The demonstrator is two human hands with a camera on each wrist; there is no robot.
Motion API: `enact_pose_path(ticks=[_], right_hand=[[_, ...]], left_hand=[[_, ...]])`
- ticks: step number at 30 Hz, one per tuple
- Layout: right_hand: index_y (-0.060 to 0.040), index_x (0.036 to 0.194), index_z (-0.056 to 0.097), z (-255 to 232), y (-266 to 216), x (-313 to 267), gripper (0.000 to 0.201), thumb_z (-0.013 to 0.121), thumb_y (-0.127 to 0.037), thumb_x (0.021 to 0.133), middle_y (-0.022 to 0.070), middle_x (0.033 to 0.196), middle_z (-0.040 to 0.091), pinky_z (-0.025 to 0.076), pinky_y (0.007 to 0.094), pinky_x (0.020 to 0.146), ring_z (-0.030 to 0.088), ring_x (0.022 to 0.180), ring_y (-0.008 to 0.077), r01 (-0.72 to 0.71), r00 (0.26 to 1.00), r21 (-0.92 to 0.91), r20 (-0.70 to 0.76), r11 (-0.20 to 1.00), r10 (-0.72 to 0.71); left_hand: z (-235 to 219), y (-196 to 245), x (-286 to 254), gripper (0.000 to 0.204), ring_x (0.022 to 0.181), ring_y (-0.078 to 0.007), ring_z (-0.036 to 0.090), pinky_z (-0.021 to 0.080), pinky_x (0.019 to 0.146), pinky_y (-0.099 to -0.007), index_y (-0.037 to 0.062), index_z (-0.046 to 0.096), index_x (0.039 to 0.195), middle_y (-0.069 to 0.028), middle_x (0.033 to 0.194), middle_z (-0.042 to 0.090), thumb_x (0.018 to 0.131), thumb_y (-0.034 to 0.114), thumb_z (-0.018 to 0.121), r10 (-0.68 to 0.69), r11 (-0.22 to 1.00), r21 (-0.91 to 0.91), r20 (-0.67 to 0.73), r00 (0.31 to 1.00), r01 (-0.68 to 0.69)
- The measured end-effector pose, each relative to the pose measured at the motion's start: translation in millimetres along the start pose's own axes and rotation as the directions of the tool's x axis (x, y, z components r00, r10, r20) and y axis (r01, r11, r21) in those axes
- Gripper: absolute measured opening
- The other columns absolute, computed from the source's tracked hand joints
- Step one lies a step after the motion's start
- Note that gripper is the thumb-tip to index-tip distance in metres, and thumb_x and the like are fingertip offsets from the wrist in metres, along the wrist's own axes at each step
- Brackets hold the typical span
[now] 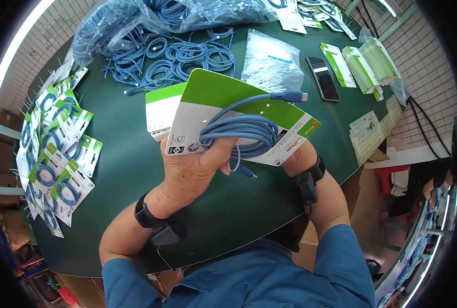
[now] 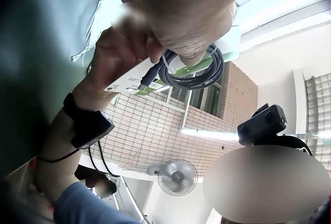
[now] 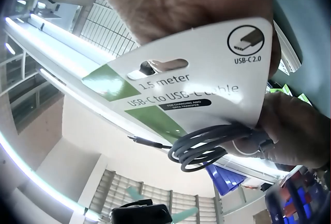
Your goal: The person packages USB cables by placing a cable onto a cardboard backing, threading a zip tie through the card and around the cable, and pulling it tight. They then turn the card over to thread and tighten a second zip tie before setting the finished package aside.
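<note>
A green and white retail card (image 1: 202,95) printed "USB-C to USB-C Cable" is held up over the table, tilted. My left hand (image 1: 190,172) grips a coiled blue USB-C cable (image 1: 246,134) against the card's face, thumb over the coil. One plug (image 1: 290,96) sticks out past the card's upper right; the other points down below its edge. A thin white tie (image 1: 237,159) loops round the coil near the thumb. My right hand (image 1: 300,158) is behind the card's printed end, by the hang hole (image 3: 165,66). Its fingertips are mostly hidden; I cannot tell what they hold.
More blank cards (image 1: 159,115) lie stacked behind the held one. Loose blue cables (image 1: 172,61) and a plastic bag of cables (image 1: 125,23) fill the back. A bag of white ties (image 1: 272,64), a phone (image 1: 322,78) and card stacks (image 1: 359,66) stand right. Finished-looking carded cables (image 1: 59,154) pile up left.
</note>
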State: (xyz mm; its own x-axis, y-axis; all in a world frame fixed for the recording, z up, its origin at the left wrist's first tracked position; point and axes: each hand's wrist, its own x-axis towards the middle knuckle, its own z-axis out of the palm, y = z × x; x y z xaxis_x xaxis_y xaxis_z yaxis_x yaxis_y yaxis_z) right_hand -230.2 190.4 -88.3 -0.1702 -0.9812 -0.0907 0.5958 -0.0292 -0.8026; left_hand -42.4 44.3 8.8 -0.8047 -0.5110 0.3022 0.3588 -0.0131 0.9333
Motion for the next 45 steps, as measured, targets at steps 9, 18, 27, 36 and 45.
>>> enact_pose_path(ticks=[9, 18, 27, 36, 45], right_hand=[[-0.0033, 0.145, 0.058, 20.0, -26.1, -17.3, 0.052, 0.076, -0.017, 0.099, 0.0098, 0.137, 0.069, 0.06, 0.0341, 0.097, 0.069, 0.118, 0.0195, 0.152, 0.978, 0.157, -0.164, 0.976, -0.126], [-0.0036, 0.144, 0.058, 13.2, -37.1, 15.8, 0.054, 0.08, -0.021, 0.097, 0.0112, 0.135, 0.068, 0.059, 0.0331, 0.095, 0.068, 0.115, 0.0162, 0.32, 0.947, -0.075, 0.072, 0.945, -0.315], [-0.0015, 0.124, 0.069, 64.9, -55.9, 12.2, 0.036, 0.072, -0.031, 0.103, 0.0032, 0.11, 0.074, 0.059, 0.0253, 0.079, 0.069, 0.091, 0.0095, 0.43, 0.898, -0.326, 0.057, 0.842, -0.436], [-0.0027, 0.113, 0.07, 40.3, -59.8, 26.8, 0.031, 0.074, -0.032, 0.103, 0.0021, 0.099, 0.074, 0.057, 0.0209, 0.072, 0.068, 0.083, 0.0056, 0.195, 0.981, -0.158, 0.038, 0.968, -0.191], [0.0001, 0.108, 0.065, 41.9, -63.9, 30.2, 0.02, 0.068, -0.02, 0.106, 0.0084, 0.102, 0.07, 0.055, 0.0244, 0.071, 0.064, 0.081, 0.0078, 0.045, 0.989, -0.371, -0.113, 0.927, -0.093]], left_hand=[[-0.5, -0.2, -4.6, 0.025, 0.063, -0.0088, 0.066, 0.052, 0.049, -0.023, -0.0034, 0.073, 0.117, -0.0063, 0.092, 0.076, 0.093, 0.003, 0.078, -0.016, 0.998, -0.059, -0.067, 0.998, 0.012], [-7.6, 2.1, 8.8, 0.027, 0.078, -0.0163, 0.073, 0.061, 0.056, -0.0264, -0.0035, 0.07, 0.123, -0.0107, 0.104, 0.076, 0.097, 0.004, 0.075, -0.056, 0.994, -0.099, -0.012, 0.998, 0.054], [-9.9, 8.4, 11.8, 0.045, 0.101, -0.0271, 0.076, 0.069, 0.063, -0.0335, -0.0035, 0.054, 0.141, -0.017, 0.125, 0.069, 0.1, 0.006, 0.072, -0.381, 0.879, -0.26, 0.117, 0.917, 0.399], [-14.8, -3.6, 11.7, 0.048, 0.108, -0.0309, 0.075, 0.071, 0.082, -0.0425, -0.0046, 0.051, 0.143, -0.0192, 0.125, 0.07, 0.1, 0.004, 0.072, -0.365, 0.853, -0.349, 0.134, 0.921, 0.388], [-23.7, -1.5, 12.3, 0.031, 0.108, -0.0283, 0.075, 0.067, 0.089, -0.0383, -0.0045, 0.07, 0.121, -0.0172, 0.125, 0.07, 0.092, 0.0, 0.08, -0.437, 0.885, -0.1, 0.154, 0.886, 0.454]])
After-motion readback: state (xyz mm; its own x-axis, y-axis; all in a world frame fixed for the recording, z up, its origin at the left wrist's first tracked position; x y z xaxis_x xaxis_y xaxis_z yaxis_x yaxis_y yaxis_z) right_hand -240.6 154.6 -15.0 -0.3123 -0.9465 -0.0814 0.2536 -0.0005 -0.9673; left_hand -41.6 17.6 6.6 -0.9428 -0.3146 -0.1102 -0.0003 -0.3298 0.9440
